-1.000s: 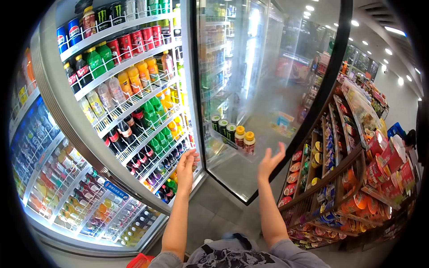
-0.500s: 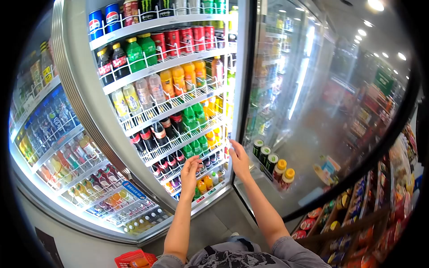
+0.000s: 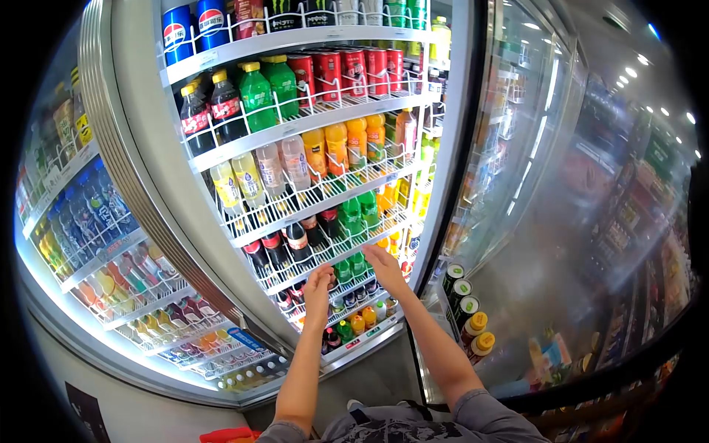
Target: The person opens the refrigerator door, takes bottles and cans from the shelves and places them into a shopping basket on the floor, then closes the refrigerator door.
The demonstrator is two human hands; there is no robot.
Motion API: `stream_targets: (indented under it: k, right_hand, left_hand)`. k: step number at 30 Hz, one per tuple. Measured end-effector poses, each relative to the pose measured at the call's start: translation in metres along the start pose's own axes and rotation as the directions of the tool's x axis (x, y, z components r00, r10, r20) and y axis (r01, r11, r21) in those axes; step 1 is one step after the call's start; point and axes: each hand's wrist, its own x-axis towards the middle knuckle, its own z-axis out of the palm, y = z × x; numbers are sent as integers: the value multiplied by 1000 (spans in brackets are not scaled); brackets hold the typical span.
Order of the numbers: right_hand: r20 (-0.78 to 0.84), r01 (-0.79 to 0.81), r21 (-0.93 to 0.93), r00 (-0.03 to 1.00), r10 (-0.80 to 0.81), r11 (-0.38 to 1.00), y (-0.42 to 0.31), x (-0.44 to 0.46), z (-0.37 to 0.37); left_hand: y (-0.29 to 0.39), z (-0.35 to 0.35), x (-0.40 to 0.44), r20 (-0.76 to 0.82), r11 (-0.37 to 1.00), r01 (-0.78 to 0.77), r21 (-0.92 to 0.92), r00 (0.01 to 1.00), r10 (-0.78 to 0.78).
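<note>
An upright drinks fridge stands before me with its glass door point(image 3: 517, 221) swung out to the right. My left hand point(image 3: 319, 286) is raised before the lower shelves, its fingers curled together; whether anything is in them is hidden. To its right, my right hand point(image 3: 384, 267) has its fingers extended, empty, near green bottles point(image 3: 357, 263). The hands are apart. Above them are dark cola bottles point(image 3: 298, 241), orange bottles point(image 3: 336, 146), clear bottles point(image 3: 295, 161) and red cans point(image 3: 326, 74). Blue cans point(image 3: 177, 34) stand on the top shelf at left.
A closed fridge section with bottles point(image 3: 111, 214) is at the left, beyond a metal door frame point(image 3: 140, 148). Black-and-green cans point(image 3: 461, 295) and yellow-capped bottles point(image 3: 478, 334) show at the open door's lower part. A red object point(image 3: 227, 435) lies at the bottom edge.
The view has turned toward the open fridge, and its shelves look closer. My right hand has moved left from beside the door to the shelf fronts, nearer my left hand.
</note>
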Motion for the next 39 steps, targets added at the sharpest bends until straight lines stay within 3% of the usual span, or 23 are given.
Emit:
stream_targets:
  k: [7,8,10,13,18,20,21,22,24,25,28,30,32,34,36,39]
  right_hand:
    - [66,-18,-34,998,20,999,12,43,67]
    - [88,61,-39,994,-57,997,22,51,76]
    - [150,-27,67,989,16,997,39,62,94]
    - [186,-15,-6,982,16,1000,47,72,114]
    - [161,-116,-77,979,127,990,59,95,139]
    - [67,-147,11,987,146,989,79,111,156]
    - [81,-94,-49,992,98,994,95,124,164]
    - [55,60,-142,997,-53,988,99,130,169]
    - [110,205,-109,975,-193,973,97,142,172]
    - [64,210,-263,978,-200,942,93,145,176]
    - [88,192,-320,981,-173,928,94,157,190]
    - [96,219,-397,976,-198,891,99,158,197]
    - [132,68,-425,991,-13,903,102,157,199]
    - [95,49,-477,995,-4,877,97,144,198]
    - [48,189,-352,982,-184,917,95,126,191]
    - [48,238,-299,971,-235,924,91,105,185]
  left_hand:
    - [-17,-38,65,-127,996,-18,-87,992,7]
    - [-37,-48,82,-156,994,-58,-98,987,42]
    - [-24,-51,88,-186,992,6,-126,982,-30]
    - [-32,-58,111,-282,983,-25,-181,959,-28]
    - [-48,-79,156,-274,966,81,-244,950,-148]
    - [-43,-80,165,-301,960,122,-253,933,-198]
    - [-47,-83,171,-284,966,59,-252,950,-132]
    - [-42,-79,174,-341,964,88,-251,924,-173]
    - [-40,-92,182,-149,958,245,-151,952,-267]
    - [-41,-92,183,-136,959,226,-173,959,-250]
    - [-48,-96,183,-153,956,273,-112,945,-288]
    - [-53,-95,178,-193,959,237,-154,945,-264]
    - [-53,-93,174,-207,966,231,-118,946,-251]
    - [-53,-95,171,-194,968,229,-104,950,-245]
    - [-63,-99,164,-161,999,39,-22,986,-42]
    - [-67,-101,154,-131,995,4,95,991,8]
